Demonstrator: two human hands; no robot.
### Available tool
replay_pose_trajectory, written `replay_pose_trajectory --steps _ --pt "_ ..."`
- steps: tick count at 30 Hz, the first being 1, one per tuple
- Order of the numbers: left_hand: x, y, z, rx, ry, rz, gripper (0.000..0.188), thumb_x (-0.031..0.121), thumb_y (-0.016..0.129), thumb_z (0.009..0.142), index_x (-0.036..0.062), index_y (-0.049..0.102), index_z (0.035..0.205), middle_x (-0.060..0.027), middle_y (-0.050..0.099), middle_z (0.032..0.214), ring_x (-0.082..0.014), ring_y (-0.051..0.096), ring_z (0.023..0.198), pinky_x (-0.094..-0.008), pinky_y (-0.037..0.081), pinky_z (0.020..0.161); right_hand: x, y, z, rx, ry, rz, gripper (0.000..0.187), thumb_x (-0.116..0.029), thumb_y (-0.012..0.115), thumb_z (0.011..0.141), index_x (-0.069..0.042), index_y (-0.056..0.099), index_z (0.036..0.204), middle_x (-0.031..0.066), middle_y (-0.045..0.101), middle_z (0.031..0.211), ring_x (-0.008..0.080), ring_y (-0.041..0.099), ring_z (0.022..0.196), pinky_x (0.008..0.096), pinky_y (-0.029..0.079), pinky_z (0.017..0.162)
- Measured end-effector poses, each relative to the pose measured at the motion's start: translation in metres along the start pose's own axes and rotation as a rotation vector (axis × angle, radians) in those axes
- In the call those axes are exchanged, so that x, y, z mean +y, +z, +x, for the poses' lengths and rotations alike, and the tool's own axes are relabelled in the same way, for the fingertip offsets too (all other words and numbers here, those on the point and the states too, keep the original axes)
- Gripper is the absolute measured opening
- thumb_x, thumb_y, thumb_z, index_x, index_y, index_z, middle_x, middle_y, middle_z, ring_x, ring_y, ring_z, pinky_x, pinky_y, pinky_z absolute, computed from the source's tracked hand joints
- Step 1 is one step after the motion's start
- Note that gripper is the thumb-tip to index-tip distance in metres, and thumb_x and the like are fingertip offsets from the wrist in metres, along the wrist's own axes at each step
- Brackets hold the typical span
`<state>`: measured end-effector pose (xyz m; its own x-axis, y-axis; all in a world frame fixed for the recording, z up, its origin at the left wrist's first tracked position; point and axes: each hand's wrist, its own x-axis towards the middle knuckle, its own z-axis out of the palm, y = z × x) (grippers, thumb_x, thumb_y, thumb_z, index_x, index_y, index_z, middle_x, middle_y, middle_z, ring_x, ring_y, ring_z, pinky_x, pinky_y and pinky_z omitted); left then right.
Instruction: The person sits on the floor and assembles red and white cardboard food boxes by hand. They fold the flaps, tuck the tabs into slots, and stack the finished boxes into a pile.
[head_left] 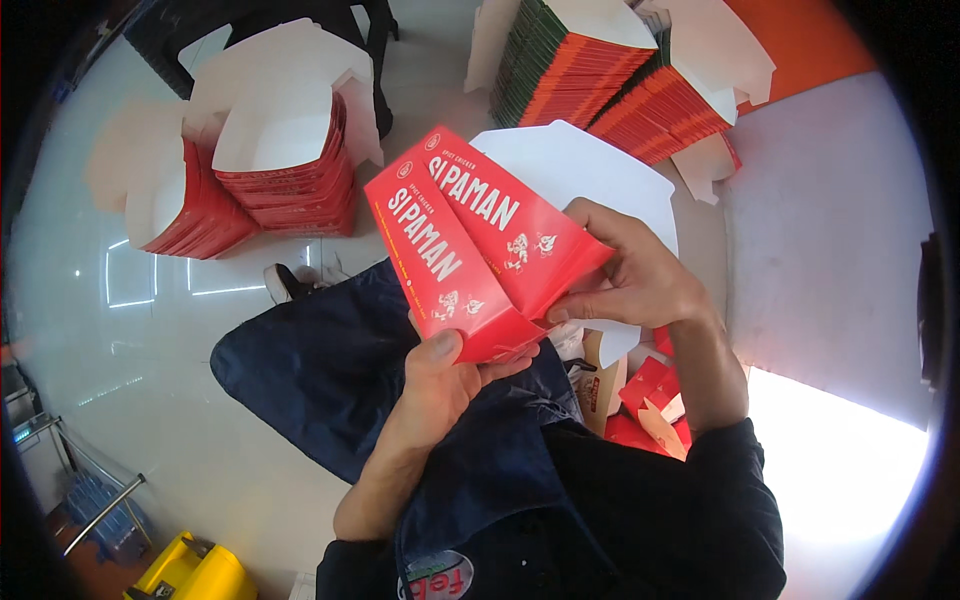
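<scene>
Two red paper food boxes with white print are held up over my lap, overlapping at a slant. My left hand grips the nearer red food box at its lower end, thumb on the face and fingers beneath. Closed on the right end of the other red food box is my right hand, its thumb by the edge where the two meet. A broad white flap spreads out behind the boxes. Whether one box sits partly inside the other is hidden.
Nested red boxes stand in stacks on the shiny tiled floor at left. Tall red and green stacks stand at the far right. Loose red boxes lie beside my right forearm. A yellow object and metal rail are lower left.
</scene>
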<state>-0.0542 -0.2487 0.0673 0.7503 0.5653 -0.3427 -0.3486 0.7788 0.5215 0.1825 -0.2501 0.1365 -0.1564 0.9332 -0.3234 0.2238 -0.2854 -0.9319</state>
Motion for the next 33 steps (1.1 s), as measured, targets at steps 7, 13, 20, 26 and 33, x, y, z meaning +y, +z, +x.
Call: replay_pose_trajectory --steps 7,13,20,26,33 --pt "0.008 -0.003 -0.001 -0.04 0.061 0.041 0.089 0.06 0.058 0.085 -0.0024 0.037 0.145 -0.0235 0.054 0.138 -0.0373 0.058 0.123 -0.0497 0.047 0.104 0.012 0.004 0.003 -0.08 -0.167 -0.069 0.048 -0.003 0.082 0.077 -0.004 0.058 0.118 0.0089 0.067 0.116 0.0184 0.063 0.112 0.0344 0.055 0.092" --pt "0.018 -0.01 -0.007 -0.134 0.05 -0.046 0.084 0.058 0.058 0.088 -0.0046 0.041 0.142 -0.0243 0.056 0.136 -0.0372 0.059 0.123 -0.0487 0.046 0.105 -0.001 -0.01 -0.004 -0.185 -0.184 -0.271 0.047 -0.012 0.084 0.077 -0.002 0.061 0.117 0.0109 0.073 0.104 0.0197 0.069 0.099 0.0351 0.053 0.087" --pt "0.019 -0.018 -0.007 -0.102 -0.007 0.108 0.099 0.057 0.064 0.079 -0.0048 0.03 0.148 -0.03 0.049 0.14 -0.0479 0.055 0.123 -0.0557 0.046 0.104 -0.001 -0.01 0.001 -0.235 -0.115 -0.339 0.039 -0.012 0.08 0.08 -0.002 0.061 0.113 0.0134 0.071 0.098 0.0228 0.07 0.095 0.0338 0.056 0.077" --pt "0.019 -0.021 -0.009 -0.094 0.119 0.031 0.08 0.052 0.063 0.088 -0.002 0.039 0.143 -0.0201 0.057 0.135 -0.0335 0.06 0.122 -0.0475 0.047 0.105 -0.014 0.002 -0.011 -0.023 -0.438 -0.369 0.04 -0.017 0.081 0.081 -0.002 0.062 0.112 0.0159 0.07 0.101 0.0272 0.069 0.098 0.0356 0.055 0.076" --pt "0.014 -0.023 -0.009 -0.151 0.046 0.051 0.083 0.054 0.064 0.088 -0.0009 0.036 0.145 -0.02 0.054 0.138 -0.0338 0.059 0.123 -0.0468 0.047 0.105 -0.009 0.014 -0.01 0.015 -0.474 -0.33 0.037 -0.024 0.081 0.082 -0.002 0.065 0.106 0.013 0.07 0.093 0.0295 0.07 0.085 0.0347 0.054 0.073"
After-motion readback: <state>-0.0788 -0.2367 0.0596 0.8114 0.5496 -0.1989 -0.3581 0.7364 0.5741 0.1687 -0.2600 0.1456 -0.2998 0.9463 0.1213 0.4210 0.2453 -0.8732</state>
